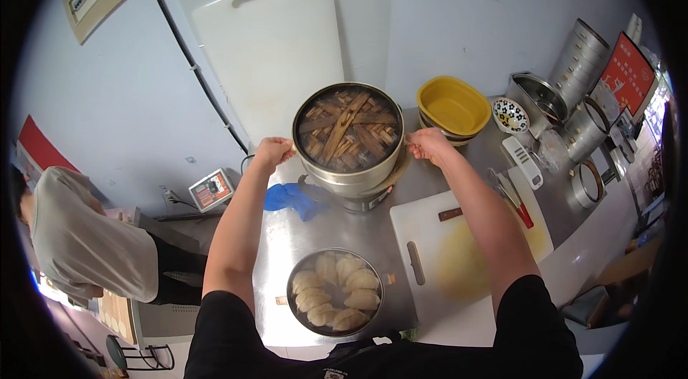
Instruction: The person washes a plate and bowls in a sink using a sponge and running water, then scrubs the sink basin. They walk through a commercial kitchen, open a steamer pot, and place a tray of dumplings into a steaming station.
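A round metal-sided steamer (349,177) is between my hands, above a small cooker (365,202) on the steel table. Inside its dark rim, crossed wooden slats (346,126) lie over woven strips, apparently bamboo. My left hand (275,152) pinches the small handle on its left side. On the opposite side, my right hand (427,145) has its fingers closed around the other handle, which they mostly hide. Nearer my body, a second round steamer tray (290,301) holds a ring of several pale folded dumplings (336,290). I cannot tell whether the upper steamer is lifted or resting.
A blue cloth (294,200) lies left of the cooker. To the right are a yellow basin (454,104), a patterned bowl (510,115), a cutting board (430,228) with knives, and stacked steamers (578,59). A large white board (274,51) leans on the wall. Another person (91,239) stands left.
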The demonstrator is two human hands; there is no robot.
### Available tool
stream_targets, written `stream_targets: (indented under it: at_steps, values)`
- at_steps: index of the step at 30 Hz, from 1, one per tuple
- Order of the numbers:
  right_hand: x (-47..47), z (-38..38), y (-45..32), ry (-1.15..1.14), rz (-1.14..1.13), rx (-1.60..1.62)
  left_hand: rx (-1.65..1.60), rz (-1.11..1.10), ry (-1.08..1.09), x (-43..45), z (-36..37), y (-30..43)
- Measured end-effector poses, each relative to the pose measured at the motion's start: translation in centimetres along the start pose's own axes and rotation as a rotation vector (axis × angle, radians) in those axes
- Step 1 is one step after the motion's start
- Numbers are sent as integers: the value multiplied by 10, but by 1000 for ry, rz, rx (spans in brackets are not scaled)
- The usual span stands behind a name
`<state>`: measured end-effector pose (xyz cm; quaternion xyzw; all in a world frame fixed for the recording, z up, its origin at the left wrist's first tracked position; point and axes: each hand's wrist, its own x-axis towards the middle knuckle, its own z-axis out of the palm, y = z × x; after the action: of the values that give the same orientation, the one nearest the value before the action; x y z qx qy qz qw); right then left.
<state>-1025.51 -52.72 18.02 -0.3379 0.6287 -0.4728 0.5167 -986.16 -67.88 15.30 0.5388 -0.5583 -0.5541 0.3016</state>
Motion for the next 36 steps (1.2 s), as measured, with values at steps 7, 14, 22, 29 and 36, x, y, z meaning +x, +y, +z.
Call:
stream_targets:
  at_steps: [7, 14, 22, 29, 36]
  values:
    - [26, 5, 6, 70, 5, -70, 65, 76, 65, 42, 11, -4]
    - [22, 1, 8, 233, -116, -351, 191, 151, 87, 27, 12, 17]
    - [-98, -20, 162, -88, 98, -444, 303, -80, 118, -173, -65, -82]
    - [-202, 49, 237, -366, 445, -414, -181, -517, -177, -342, -35, -200]
    - [-208, 46, 269, -392, 431, -219, -491, -404, -44, -367, -13, -237]
